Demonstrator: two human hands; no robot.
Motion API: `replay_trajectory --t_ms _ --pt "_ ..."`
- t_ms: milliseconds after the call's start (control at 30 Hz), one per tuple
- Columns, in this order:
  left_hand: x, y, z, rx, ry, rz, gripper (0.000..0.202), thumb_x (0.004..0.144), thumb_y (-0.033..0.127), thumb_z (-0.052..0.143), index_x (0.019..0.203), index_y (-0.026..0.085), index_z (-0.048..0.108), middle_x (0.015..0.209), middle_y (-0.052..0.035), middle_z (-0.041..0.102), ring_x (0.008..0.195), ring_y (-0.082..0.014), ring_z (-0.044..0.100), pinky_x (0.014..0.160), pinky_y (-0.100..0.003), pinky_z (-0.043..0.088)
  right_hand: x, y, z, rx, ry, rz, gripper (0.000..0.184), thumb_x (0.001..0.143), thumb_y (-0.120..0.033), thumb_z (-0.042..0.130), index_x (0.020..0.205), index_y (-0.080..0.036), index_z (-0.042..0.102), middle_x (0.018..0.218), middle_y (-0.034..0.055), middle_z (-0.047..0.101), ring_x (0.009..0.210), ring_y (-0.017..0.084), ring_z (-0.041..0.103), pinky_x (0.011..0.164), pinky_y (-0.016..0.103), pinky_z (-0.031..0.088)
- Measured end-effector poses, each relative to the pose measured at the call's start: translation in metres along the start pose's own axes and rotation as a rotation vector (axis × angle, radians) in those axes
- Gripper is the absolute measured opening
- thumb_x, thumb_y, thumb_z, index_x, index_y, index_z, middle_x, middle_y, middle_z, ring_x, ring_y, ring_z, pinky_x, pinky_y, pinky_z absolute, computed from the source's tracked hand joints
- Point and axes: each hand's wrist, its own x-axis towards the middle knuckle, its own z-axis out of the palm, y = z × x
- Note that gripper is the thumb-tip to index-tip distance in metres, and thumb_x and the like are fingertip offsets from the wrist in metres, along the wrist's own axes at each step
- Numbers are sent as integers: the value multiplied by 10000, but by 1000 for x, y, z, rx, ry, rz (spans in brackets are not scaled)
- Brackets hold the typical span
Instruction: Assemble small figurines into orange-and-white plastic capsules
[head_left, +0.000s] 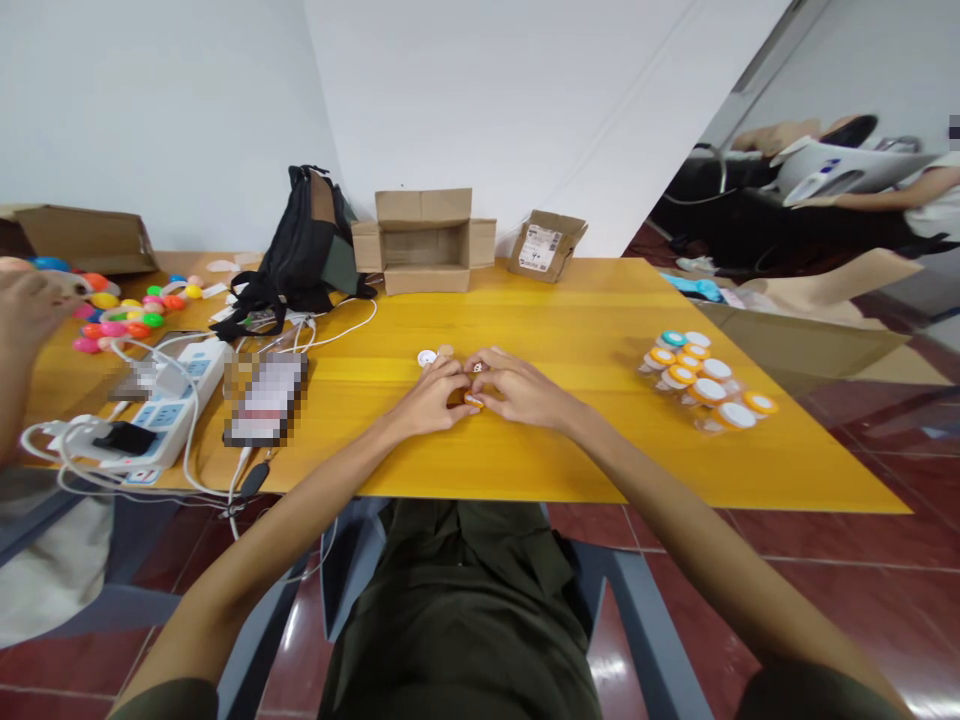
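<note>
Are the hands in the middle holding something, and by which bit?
The left hand and right hand seem to pinch a small orange piece by its edges, but it's too small and partly hidden to be sure.

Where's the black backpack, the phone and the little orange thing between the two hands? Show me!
Backpack (306, 240): head view, on its black body.
Phone (267, 400): head view, on its screen.
Little orange thing (473, 401): head view, on the small bit that shows.
</note>
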Motion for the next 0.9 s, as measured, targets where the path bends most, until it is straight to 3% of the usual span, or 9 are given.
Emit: replay_trajectory --t_ms 900 --pt "0 0 0 -18 -4 0 137 884 326 673 941 205 701 1017 -70 627 1051 -267 530 1014 -473 447 -5 -1 5 22 28 58 145 911 -170 599 826 -228 702 1137 96 622 1091 253 613 963 434 537"
